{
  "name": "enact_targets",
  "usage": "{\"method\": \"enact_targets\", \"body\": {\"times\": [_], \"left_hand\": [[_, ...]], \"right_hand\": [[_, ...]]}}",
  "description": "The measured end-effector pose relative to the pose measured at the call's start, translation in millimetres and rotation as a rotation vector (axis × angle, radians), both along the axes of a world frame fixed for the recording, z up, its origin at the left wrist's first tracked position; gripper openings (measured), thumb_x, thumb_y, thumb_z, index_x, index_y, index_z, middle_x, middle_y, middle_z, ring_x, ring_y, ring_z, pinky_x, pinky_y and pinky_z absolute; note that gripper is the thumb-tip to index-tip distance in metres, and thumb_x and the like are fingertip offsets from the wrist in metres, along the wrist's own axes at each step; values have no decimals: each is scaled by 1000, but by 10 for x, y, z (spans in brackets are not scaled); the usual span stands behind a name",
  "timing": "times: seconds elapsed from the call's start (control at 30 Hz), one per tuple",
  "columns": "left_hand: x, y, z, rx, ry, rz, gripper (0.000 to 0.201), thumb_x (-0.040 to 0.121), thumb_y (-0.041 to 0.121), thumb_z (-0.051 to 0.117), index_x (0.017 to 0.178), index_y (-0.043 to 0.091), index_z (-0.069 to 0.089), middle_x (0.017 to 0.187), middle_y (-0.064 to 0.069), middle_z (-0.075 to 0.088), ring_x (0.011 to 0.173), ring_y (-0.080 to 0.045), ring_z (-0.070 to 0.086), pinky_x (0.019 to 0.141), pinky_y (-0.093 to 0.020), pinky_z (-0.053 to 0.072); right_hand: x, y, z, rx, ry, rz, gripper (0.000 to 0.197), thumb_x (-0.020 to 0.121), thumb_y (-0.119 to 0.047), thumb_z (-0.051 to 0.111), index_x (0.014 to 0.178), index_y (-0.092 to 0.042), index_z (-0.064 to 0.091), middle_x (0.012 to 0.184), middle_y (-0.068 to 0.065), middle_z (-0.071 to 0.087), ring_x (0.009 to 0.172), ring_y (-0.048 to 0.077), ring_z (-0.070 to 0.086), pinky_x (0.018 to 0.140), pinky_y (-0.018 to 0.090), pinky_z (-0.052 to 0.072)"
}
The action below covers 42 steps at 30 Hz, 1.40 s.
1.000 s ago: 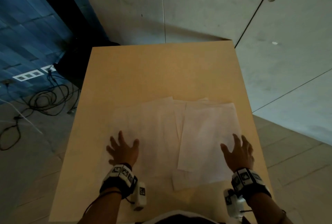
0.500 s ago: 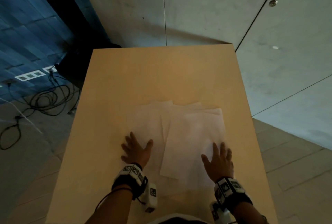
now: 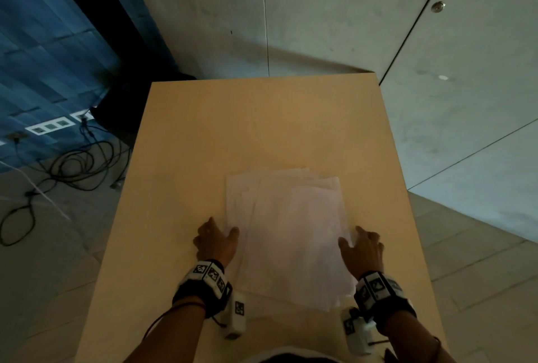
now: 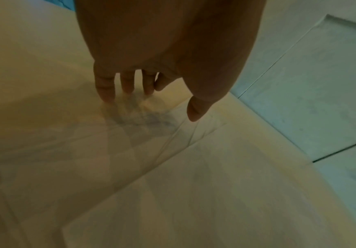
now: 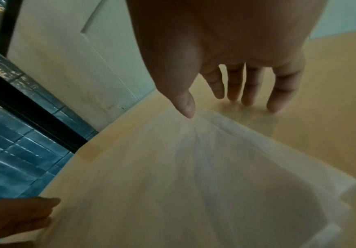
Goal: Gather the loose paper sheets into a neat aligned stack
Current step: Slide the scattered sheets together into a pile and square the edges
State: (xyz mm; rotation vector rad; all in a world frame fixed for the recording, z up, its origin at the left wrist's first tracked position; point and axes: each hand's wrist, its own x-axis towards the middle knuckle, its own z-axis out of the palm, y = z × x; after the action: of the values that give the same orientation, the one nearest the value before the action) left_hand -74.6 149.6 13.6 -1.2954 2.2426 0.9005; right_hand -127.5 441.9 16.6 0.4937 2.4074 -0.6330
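Sheets [image 3: 286, 234]: white paper, several, lying flat in a loose overlapped pile on the near half of the table [image 3: 262, 124], roughly midway between its left and right edges and reaching close to the near edge. Far edges fanned and stepped, near right corners staggered in the right wrist view; not yet square. Left hand [image 3: 215, 242]: at the pile's left edge, fingers extended and slightly spread, tips on the table, thumb toward the paper; grasping nothing. Right hand [image 3: 362, 249]: at the pile's right edge, fingers extended onto the table beyond the paper, thumb tip at or just over the top sheet; released, nothing held. Handling, as judged: very light, thin and limp; sheets likely slide easily over one another and over the smooth tabletop, buckle if pushed hard from one side, and crease at corners. Best taken by the two long edges with flat palms pressing inward together, then pinched as a bundle at both sides, stood on the near edge and tapped to align. Lifting by a single corner looks apt to let the pile fan out again.
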Motion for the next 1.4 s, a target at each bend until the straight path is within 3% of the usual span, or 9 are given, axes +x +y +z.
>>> {"method": "enact_targets", "body": {"times": [0.2,0.5,0.73,0.87,0.97,1.07,1.13,1.27,1.4], "left_hand": [[-101,4,-3,66,-34,-20,70,88,47,54,144,11,34,145,-19,34,132,-40,36,109,-44,34],[2,343,-13,144,-8,-101,70,87,44,56,144,11,32,144,-17,33,129,-39,40,109,-41,34],[-110,48,45,134,-7,-56,69,88,44,53,146,14,31,149,-16,29,134,-38,37,111,-42,34],[-428,-112,35,197,0,-47,68,89,41,52,146,11,34,151,-17,34,134,-36,41,111,-42,37],[-611,-88,-41,215,-3,-93,67,83,42,52,140,10,43,143,-17,45,127,-37,48,108,-41,41],[-696,-32,-275,217,20,-138,79,64,48,49,133,10,50,133,-15,54,116,-36,56,101,-43,47],[-701,-10,-351,219,33,-164,78,61,50,49,129,11,52,130,-15,56,112,-36,57,100,-44,48],[-648,-8,-91,103,-8,-170,61,82,38,53,136,10,44,138,-19,43,122,-41,47,103,-44,42],[-593,108,-38,75,-50,-144,61,87,33,51,142,12,36,142,-18,33,126,-43,41,105,-44,39]], "right_hand": [[67,-164,-22,-102,-64,-14,55,92,-30,52,142,-10,42,141,17,38,131,39,37,110,46,34],[192,-291,-30,-171,-116,-15,51,90,-32,55,135,-8,49,133,18,42,123,42,47,107,47,40],[-133,-168,9,-103,-101,-11,64,91,-37,54,146,-8,37,145,19,34,132,42,37,111,46,34],[-481,-260,-50,-160,-115,-52,63,90,-40,56,143,-7,45,145,20,42,130,40,46,110,47,39],[-625,-383,-98,-219,-112,-38,57,91,-37,55,137,-2,52,142,20,50,129,37,48,110,44,39],[-682,-480,-120,-245,-116,-59,61,91,-36,57,140,-1,49,145,20,47,132,37,46,111,45,38],[-708,-480,-137,-268,-120,-71,60,90,-36,57,139,-1,49,145,20,47,132,37,46,111,45,38],[-689,-365,-162,-188,-99,-92,59,91,-40,53,138,-5,50,143,21,46,131,38,44,109,45,36],[-519,-433,-222,-148,-92,8,53,91,-40,49,128,-2,56,132,24,51,124,39,44,105,46,39]]}}
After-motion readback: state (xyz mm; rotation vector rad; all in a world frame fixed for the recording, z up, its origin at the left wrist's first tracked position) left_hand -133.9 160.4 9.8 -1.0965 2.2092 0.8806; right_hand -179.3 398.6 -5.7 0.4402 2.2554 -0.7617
